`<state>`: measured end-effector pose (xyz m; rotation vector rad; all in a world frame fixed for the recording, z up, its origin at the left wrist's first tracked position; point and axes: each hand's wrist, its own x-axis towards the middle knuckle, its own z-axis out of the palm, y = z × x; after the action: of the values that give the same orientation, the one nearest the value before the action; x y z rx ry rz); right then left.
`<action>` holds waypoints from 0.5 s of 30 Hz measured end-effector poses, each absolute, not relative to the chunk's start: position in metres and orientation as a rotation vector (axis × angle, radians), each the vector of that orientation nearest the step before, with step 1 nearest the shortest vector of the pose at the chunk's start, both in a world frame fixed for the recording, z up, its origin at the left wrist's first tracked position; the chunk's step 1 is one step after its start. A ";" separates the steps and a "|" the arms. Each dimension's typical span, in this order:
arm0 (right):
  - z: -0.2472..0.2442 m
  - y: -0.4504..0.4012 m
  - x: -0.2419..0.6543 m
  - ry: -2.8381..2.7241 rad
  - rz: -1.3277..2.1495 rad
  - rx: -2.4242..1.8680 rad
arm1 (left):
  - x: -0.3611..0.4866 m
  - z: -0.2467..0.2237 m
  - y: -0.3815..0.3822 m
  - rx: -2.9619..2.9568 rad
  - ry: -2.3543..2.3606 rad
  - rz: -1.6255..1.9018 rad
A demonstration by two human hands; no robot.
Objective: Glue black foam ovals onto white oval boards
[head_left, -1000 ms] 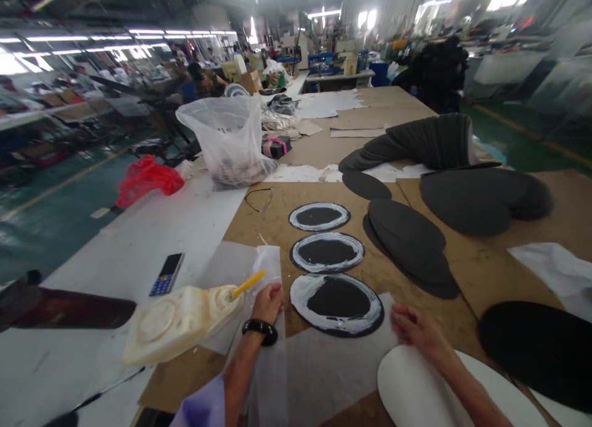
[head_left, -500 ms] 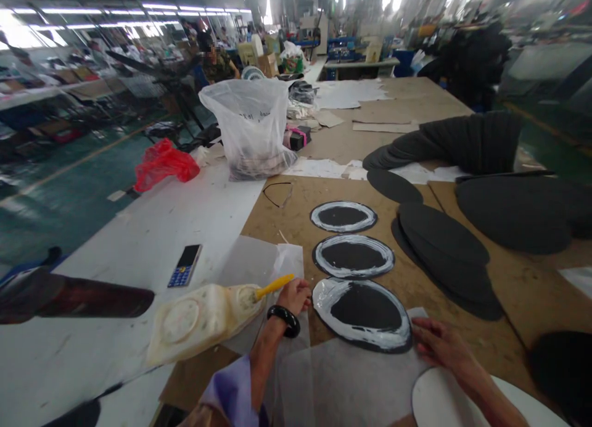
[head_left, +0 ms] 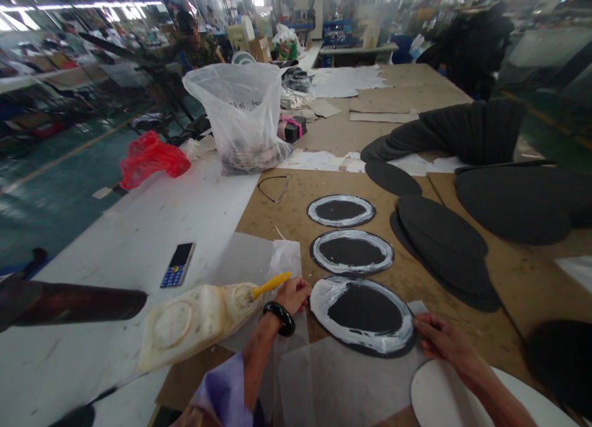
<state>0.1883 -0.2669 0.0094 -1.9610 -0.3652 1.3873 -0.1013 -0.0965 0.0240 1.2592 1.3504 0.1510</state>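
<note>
The nearest black oval panel (head_left: 365, 308), with a wet white glue-like band around its rim, lies partly over a translucent sheet (head_left: 333, 384). At its left edge, the fingers of my left hand (head_left: 293, 296) are pinched on the rim. My right hand (head_left: 439, 339) holds the opposite edge between thumb and fingers. Beyond it lie a second coated oval (head_left: 352, 252) and a third, smaller-looking one (head_left: 341, 211). Left of my left hand is a yellowed plastic container (head_left: 194, 322), a yellow handle (head_left: 272, 285) sticking out of its opening. A white rounded piece (head_left: 437, 393) lies below my right forearm.
Plain dark ovals (head_left: 444, 226) lie to the right, with a fanned row (head_left: 462, 131) behind. A keypad phone (head_left: 178, 265), a dark cylinder (head_left: 87, 303), glasses (head_left: 274, 189), a red bag (head_left: 152, 158) and a filled clear bag (head_left: 240, 118) are on the left and centre.
My right hand's fingers have closed in on the near oval's right edge. The oval has shifted only slightly. The whole view has tilted a little downward.
</note>
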 end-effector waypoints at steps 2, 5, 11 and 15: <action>0.011 -0.267 0.189 -0.371 1.380 -1.957 | -0.101 0.023 -0.095 1.274 1.353 0.121; 0.014 -0.267 0.189 -0.380 1.372 -1.943 | -0.101 0.023 -0.091 1.281 1.358 0.061; 0.009 -0.268 0.189 -0.353 1.346 -1.960 | -0.100 0.028 -0.088 1.287 1.340 -0.015; 0.007 -0.271 0.192 -0.358 1.351 -1.954 | -0.100 0.030 -0.088 1.325 1.306 -0.033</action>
<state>0.1915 -0.2707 0.0070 -1.9543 -0.3581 1.3505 -0.0998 -0.0881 0.0305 1.3251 1.3065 -0.0328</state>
